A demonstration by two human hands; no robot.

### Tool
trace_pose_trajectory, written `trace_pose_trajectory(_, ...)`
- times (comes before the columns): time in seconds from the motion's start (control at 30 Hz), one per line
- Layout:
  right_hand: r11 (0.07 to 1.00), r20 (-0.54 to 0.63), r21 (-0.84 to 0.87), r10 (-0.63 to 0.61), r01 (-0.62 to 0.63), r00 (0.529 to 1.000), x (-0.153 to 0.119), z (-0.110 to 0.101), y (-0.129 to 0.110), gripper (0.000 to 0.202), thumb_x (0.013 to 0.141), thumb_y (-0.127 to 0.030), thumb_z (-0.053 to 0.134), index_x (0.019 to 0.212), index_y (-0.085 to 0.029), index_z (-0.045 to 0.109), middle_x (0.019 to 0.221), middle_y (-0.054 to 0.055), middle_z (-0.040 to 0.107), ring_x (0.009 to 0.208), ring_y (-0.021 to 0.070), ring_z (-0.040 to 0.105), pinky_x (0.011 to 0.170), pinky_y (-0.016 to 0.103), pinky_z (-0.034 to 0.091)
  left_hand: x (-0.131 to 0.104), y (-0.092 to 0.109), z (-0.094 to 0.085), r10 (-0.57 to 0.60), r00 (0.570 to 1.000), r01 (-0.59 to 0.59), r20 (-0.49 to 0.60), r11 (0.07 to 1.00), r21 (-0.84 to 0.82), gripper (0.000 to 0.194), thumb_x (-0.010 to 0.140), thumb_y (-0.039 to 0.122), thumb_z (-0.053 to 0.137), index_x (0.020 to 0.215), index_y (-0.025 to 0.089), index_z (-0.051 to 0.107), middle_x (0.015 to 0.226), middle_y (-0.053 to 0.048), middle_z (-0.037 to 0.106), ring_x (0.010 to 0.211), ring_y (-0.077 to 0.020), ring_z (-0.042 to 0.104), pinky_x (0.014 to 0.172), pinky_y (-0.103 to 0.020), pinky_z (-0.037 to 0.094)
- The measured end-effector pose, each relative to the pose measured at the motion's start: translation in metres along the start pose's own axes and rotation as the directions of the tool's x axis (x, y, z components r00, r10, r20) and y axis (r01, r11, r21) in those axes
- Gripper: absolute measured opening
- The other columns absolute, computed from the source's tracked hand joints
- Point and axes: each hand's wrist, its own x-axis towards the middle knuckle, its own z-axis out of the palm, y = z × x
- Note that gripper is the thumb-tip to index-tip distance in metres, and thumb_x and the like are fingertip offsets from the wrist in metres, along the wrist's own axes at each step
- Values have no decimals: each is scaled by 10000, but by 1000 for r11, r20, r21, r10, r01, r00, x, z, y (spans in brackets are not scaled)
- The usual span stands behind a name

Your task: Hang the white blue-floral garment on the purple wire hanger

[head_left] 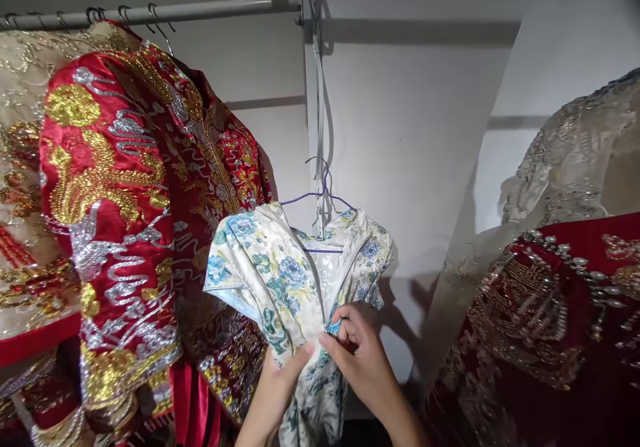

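A white short-sleeved floral dress [293,270] with blue and yellow flowers hangs in the middle on a purple wire hanger [300,199]. Its front lies open in a V at the neck. My left hand [285,373] is closed on the cloth, its thumb lying on the front just below the V. Close beside it, my right hand [363,347] pinches the front edge at the bottom of the opening, thumb and forefinger together. Whether a zip pull or another fastener is between those fingers, I cannot tell. The other fingers of my left hand are hidden behind the cloth.
A red jacket [110,187] with gold and silver embroidery hangs from a metal rail [200,12] at left, among other ornate garments. At right stand a beaded dark red gown [515,367] and a sheer sequined one [570,153]. A white wall [400,147] is behind.
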Motion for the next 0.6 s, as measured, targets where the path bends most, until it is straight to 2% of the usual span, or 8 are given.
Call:
trace_pose_trajectory(0.13,993,0,-116,7,-7,1000,2,2,3,281,867,-334,636,757,-223,403,569,-96,301,528,98,332,518,250,225,0,-4,2,54,998,-58,44,995,87,715,667,438,837,1283,141,629,1167,-155,717,1193,-359,616,1113,-491,399)
trace_pose_trajectory(0.23,991,33,-123,-44,47,998,-2,-2,4,377,937,-411,553,695,-219,335,603,-70,295,574,107,324,541,261,228,-1,-6,0,43,998,-46,52,997,60,703,668,431,841,1279,152,631,1179,-143,714,1199,-354,614,1122,-487,391)
trace_pose_trajectory(0.33,993,70,-78,-80,86,994,-6,-4,2,412,996,-470,435,684,-213,358,618,-52,315,592,115,334,558,267,249,-2,-6,-1,15,999,-16,36,1000,18,704,645,416,857,1265,161,639,1163,-137,720,1187,-357,621,1116,-491,397)
trace_pose_trajectory(0.43,997,79,-4,-74,75,994,-7,-4,0,423,1000,-501,416,697,-206,443,584,-47,365,565,117,370,549,259,278,-1,-5,1,-23,1000,23,13,999,-25,724,610,405,874,1246,150,639,1111,-135,732,1148,-370,637,1080,-497,434)
trace_pose_trajectory(0.53,996,65,37,-88,86,994,-8,-4,-4,447,996,-504,422,672,-199,474,544,-44,393,531,113,398,535,250,291,1,-7,5,-84,995,78,-62,992,-97,744,628,411,858,1270,147,589,1110,-142,713,1122,-376,642,1027,-511,471)
trace_pose_trajectory(0.57,995,64,32,-93,91,994,-9,-3,-5,453,994,-493,430,656,-195,473,534,-42,398,520,111,402,530,249,290,2,-9,6,-58,991,46,-122,993,-106,733,661,416,837,1291,163,559,1138,-140,695,1140,-367,631,1025,-507,471)
trace_pose_trajectory(0.6,995,64,26,-95,93,993,-9,-2,-7,453,992,-477,440,641,-192,473,526,-41,404,511,108,402,526,249,288,2,-13,6,20,976,-40,-216,995,-88,710,701,417,810,1310,188,527,1187,-133,666,1177,-351,608,1041,-496,458)
